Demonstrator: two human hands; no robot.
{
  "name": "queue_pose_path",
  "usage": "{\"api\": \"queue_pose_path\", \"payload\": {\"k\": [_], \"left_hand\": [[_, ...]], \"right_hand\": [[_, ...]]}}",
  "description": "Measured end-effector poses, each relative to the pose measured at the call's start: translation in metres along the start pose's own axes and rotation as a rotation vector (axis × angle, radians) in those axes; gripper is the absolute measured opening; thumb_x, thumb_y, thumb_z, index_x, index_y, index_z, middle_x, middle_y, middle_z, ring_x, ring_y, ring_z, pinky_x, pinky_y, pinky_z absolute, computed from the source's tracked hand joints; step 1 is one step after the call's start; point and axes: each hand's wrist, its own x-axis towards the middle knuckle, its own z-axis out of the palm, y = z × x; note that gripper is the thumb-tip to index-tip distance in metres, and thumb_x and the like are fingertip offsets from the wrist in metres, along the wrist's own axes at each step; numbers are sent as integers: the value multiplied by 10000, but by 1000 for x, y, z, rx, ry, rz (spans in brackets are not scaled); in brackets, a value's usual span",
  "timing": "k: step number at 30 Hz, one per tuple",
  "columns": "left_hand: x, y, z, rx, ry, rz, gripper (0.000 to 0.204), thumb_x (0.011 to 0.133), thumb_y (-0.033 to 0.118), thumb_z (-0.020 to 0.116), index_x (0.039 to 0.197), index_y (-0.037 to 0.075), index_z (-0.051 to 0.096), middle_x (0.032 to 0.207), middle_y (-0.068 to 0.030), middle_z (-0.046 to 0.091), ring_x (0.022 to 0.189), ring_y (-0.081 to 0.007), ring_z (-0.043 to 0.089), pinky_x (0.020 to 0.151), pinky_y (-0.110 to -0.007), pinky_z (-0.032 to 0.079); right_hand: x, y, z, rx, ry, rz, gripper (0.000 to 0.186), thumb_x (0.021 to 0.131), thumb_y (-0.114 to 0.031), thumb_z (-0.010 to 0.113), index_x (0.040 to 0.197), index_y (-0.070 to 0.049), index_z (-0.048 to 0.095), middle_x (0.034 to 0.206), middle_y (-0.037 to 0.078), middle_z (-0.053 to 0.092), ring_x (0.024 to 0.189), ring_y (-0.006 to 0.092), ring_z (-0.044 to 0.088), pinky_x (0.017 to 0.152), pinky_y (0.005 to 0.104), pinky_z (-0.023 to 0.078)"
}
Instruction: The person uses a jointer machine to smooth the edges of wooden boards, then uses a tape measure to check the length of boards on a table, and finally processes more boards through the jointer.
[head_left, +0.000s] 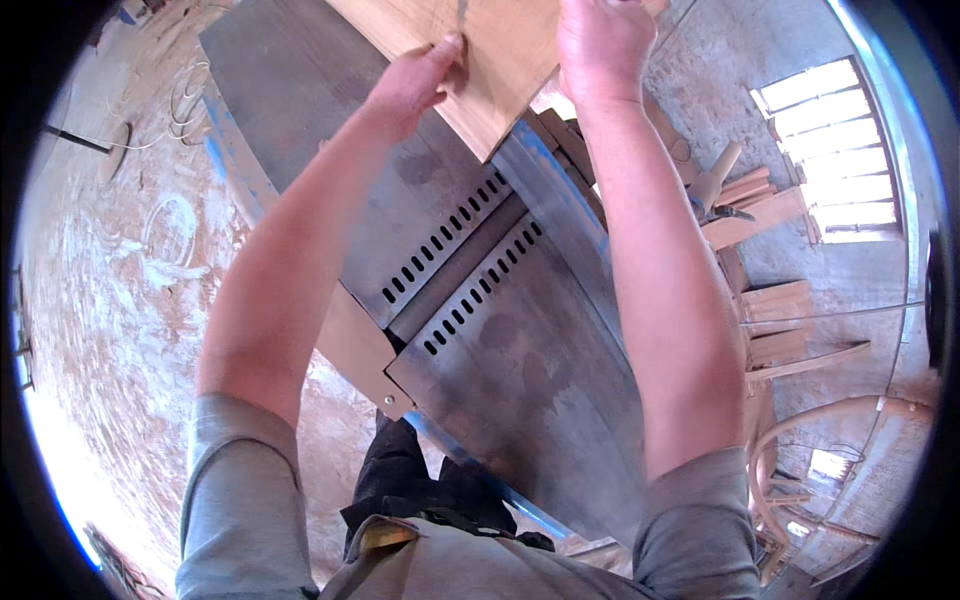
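Note:
A light wooden board (505,60) is in both my hands at the top of the view, over the far metal table (290,80) of a jointer. My left hand (418,88) grips its left edge, with the thumb on the upper face. Closed round the right edge is my right hand (605,50), its fingers partly hidden. One corner of the board points back toward me, near the machine's fence (560,200). Whether the board touches the table, I cannot tell. Between the slotted table lips lies the cutter gap (460,275). The near table (530,380) is bare metal with dark smudges.
Wood offcuts (775,310) are piled against the wall on the right, beside a barred window (835,140). A curved hose or pipe (800,430) runs lower right. The dusty floor (130,270) stretches left, with a thin cable (185,100) on it.

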Motion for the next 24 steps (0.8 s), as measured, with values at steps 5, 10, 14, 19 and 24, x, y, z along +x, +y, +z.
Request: {"api": "queue_pose_path", "payload": {"k": [5, 10, 14, 19, 24], "left_hand": [[-37, -5, 42, -28, 71, -59, 600, 927, 529, 528, 1241, 20, 579, 1229, -95, 593, 1163, -208, 515, 949, -365, 425], [-88, -31, 110, -9, 115, 57, 682, 921, 558, 520, 1166, -76, 578, 1132, -214, 625, 1051, -263, 575, 966, -371, 422], [-160, -65, 189, 35, 193, 84, 680, 901, 585, 529, 1104, -63, 571, 1053, -197, 649, 1006, -255, 596, 915, -379, 448], [-283, -107, 309, -5, 111, 72, 729, 903, 542, 581, 1260, -78, 443, 1217, -242, 587, 1157, -295, 567, 981, -378, 437], [-413, -149, 437, -138, -56, 123, 758, 924, 528, 579, 1331, -43, 292, 1145, -194, 562, 1076, -255, 545, 934, -389, 443]], "right_hand": [[-31, 10, -62, 238, -6, -137, 324, 845, -196, 737, 1057, 43, 681, 1015, 84, 693, 910, 137, 639, 778, 291, 505], [-110, -10, -211, -15, 50, -8, 291, 849, -210, 710, 1030, 18, 707, 1041, 92, 708, 963, 176, 643, 875, 330, 482], [-192, -3, -368, -204, 103, 104, 342, 849, -196, 713, 1113, 17, 665, 1069, 118, 696, 993, 200, 637, 895, 334, 474], [-327, 0, -608, -1024, -25, 293, 397, 877, -91, 606, 1253, 22, 542, 1233, 136, 607, 1112, 250, 586, 922, 382, 476], [-431, 16, -803, -39, 295, 265, 457, 874, -147, 615, 1290, 22, 528, 1307, 113, 552, 1193, 263, 535, 1021, 432, 419]]}}
